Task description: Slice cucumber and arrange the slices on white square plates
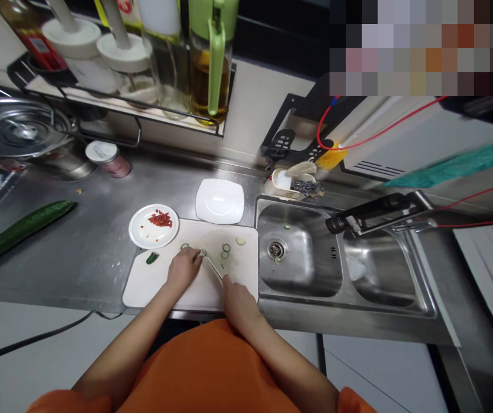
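Observation:
My right hand [238, 301] is closed round the handle of a slim metal tool [214, 267], whose kind I cannot make out. The tool's tip reaches left to a small pale round piece, near the fingers of my left hand [183, 268]. Those left fingers are pinched together over the white cutting board [201, 295]; what they hold is too small to name. Thin cucumber slices [225, 251] lie on the board right of the tool, with a paler slice [240, 241] by its back edge. A dark green cucumber end [152, 258] lies at the left.
Behind the board are a white plate with chopped red pieces [137, 235] and a square white plate [219, 201]. A whole cucumber [18, 234] lies far left. A double sink [300, 289] adjoins the board's right side. A rack of bottles [177, 115] hangs above the counter.

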A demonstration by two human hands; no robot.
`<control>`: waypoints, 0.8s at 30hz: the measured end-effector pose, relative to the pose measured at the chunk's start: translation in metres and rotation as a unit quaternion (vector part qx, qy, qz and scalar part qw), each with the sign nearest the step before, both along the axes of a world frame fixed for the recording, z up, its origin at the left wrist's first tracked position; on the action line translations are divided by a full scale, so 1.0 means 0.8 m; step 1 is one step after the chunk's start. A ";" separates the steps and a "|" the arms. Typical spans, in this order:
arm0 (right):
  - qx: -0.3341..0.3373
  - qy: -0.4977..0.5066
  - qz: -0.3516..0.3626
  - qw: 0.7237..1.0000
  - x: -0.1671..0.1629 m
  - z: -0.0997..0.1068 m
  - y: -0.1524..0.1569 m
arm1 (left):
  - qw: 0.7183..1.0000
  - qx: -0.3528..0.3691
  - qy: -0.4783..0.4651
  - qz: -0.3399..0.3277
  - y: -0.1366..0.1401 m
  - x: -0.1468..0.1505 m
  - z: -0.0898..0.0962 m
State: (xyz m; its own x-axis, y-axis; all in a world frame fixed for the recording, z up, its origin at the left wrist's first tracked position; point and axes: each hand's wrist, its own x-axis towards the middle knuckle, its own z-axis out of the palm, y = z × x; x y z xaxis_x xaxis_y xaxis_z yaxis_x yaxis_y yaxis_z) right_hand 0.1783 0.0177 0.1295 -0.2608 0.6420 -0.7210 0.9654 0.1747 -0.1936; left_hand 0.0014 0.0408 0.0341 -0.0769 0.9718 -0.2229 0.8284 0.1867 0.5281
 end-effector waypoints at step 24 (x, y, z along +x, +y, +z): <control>-0.009 -0.008 0.008 1.000 0.009 0.009 -0.007 | 1.000 -0.026 -0.004 -0.009 0.009 0.002 0.010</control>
